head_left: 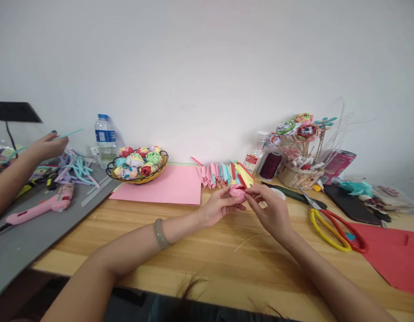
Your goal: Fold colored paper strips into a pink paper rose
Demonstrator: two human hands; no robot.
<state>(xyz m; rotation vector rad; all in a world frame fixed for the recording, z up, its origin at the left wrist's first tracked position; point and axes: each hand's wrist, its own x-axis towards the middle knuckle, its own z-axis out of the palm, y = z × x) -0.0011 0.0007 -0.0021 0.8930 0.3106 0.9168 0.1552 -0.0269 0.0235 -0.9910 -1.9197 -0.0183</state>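
Both my hands meet over the middle of the wooden table [207, 264]. My left hand [218, 206] cups a small pink folded paper piece [238, 192], fingers curled round it. My right hand [272, 208] pinches the same pink piece from the right with thumb and fingertips. A grey-green bangle [160, 233] sits on my left wrist. Just behind the hands lies a row of folded paper pieces [225, 174] in pink, teal, yellow and red. A thin pale strip [250, 240] lies on the table under my right wrist.
A pink sheet [166, 185] and a basket of paper roses [138, 164] lie at the back left, by a water bottle [105, 141]. Scissors [330, 223], a red sheet [394, 255] and a flower basket [299, 172] are on the right. Another person's hand [45, 146] holds a teal strip at far left, near a pink glue gun [42, 208].
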